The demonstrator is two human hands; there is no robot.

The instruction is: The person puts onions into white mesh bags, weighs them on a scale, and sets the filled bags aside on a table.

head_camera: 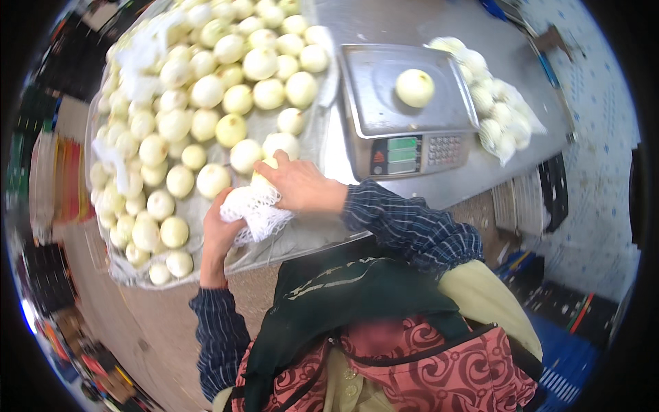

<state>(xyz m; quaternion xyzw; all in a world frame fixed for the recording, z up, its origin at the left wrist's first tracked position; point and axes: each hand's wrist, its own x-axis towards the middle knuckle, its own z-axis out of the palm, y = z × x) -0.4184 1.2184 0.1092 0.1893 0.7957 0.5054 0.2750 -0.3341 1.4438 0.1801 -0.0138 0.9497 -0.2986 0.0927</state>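
Note:
A white mesh net bag (260,216) is bunched between my hands at the front of the table. My left hand (220,226) grips its left side, around an onion (238,198) partly covered by the mesh. My right hand (298,183) holds a peeled onion (263,180) at the net's mouth, with the fingers curled over it. Its lower part is hidden by the mesh and my hand. A large heap of peeled onions (206,92) spreads over a pale sheet (309,226) just beyond and left of my hands.
Right of the heap stands a digital scale (378,110) with one onion (415,88) on its pan. Filled net bags of onions (497,110) lie beside it near the table's right edge. Stacked crates (520,201) stand below on the right. White netting (141,56) lies on the heap.

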